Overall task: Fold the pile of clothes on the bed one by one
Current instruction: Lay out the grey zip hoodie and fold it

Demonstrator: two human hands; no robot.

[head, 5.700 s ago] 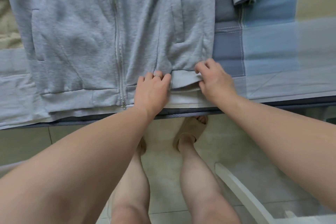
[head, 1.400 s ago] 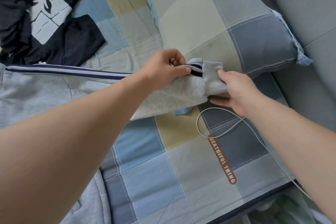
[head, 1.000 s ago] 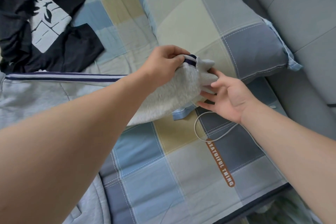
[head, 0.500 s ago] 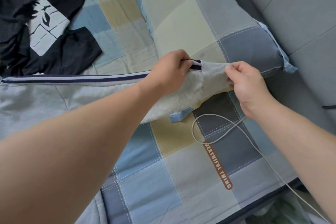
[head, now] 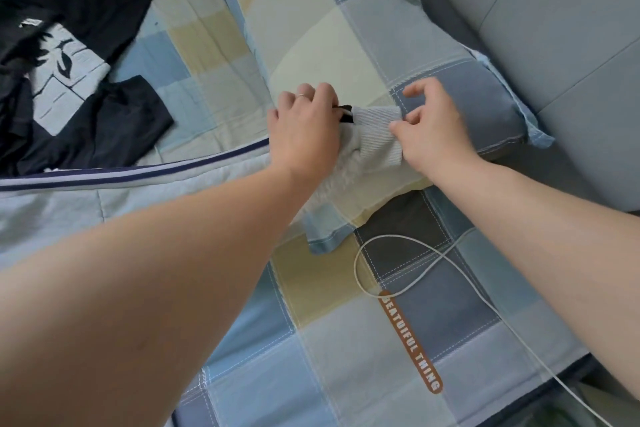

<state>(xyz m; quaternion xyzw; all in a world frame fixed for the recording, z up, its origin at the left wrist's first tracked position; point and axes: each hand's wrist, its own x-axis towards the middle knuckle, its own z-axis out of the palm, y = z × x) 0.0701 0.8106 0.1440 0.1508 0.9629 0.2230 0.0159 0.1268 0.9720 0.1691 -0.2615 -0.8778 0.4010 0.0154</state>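
Note:
A grey zip jacket (head: 62,208) lies across the bed, its sleeve with a navy and white stripe (head: 145,173) stretched out to the right onto the pillow. My left hand (head: 304,128) grips the sleeve just before the ribbed cuff (head: 377,130), fingers curled over the striped edge. My right hand (head: 433,130) pinches the end of the cuff between thumb and fingers. The sleeve's fleecy inside shows below the cuff.
A black T-shirt with a white print (head: 69,59) lies crumpled at the far left. The checked pillow (head: 346,28) sits under the cuff, against a grey padded headboard (head: 554,45). A white cable (head: 412,274) loops on the checked bedsheet (head: 311,357).
Earlier both hands held the jacket's hem at the bed's edge. Over the last second they have worked the cuff, drawing it out further right onto the pillow, and the right hand has re-gripped its end.

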